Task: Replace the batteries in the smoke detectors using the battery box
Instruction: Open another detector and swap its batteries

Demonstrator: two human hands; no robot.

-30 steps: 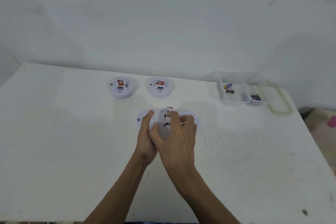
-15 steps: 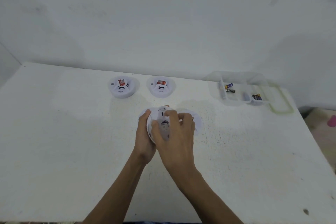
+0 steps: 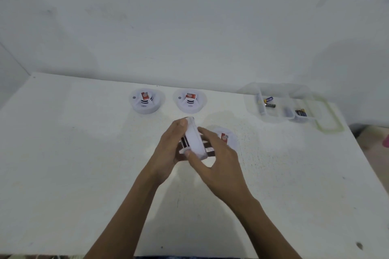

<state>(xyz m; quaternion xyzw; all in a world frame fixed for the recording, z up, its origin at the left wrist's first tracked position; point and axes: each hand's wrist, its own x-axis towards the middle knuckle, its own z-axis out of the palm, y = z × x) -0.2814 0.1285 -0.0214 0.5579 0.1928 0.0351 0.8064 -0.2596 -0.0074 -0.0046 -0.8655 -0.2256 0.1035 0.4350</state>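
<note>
Four white round plastic smoke detectors are in view, three resting on the white painted table [image 3: 84, 153] and one raised above it. The held smoke detector [image 3: 194, 142] is near the middle of the table, turned on edge, with its dark-slotted dome facing left and its flat base facing right. The left hand [image 3: 168, 149] wraps round the dome side with its fingers curled on the body and one fingertip at the top of the rim. The right hand [image 3: 221, 164] grips the base side, its thumb pressed on the near lower edge of the rim and its fingers curled over the far side. Just right of the held one, partly hidden behind the right hand, a half-hidden smoke detector [image 3: 228, 139] lies on the table showing a red label. Farther back, side by side and apart from each other, stand the far-left smoke detector [image 3: 146, 102] and the far-middle smoke detector [image 3: 190, 102], each dome-up with a red label on top. At the far right sits the clear plastic battery box [image 3: 280, 119], open, with loose batteries [image 3: 269, 102] in its left compartment and more in its right compartment. A clear lid with a pale green seal [image 3: 330, 122] lies against the box's right side.
</note>
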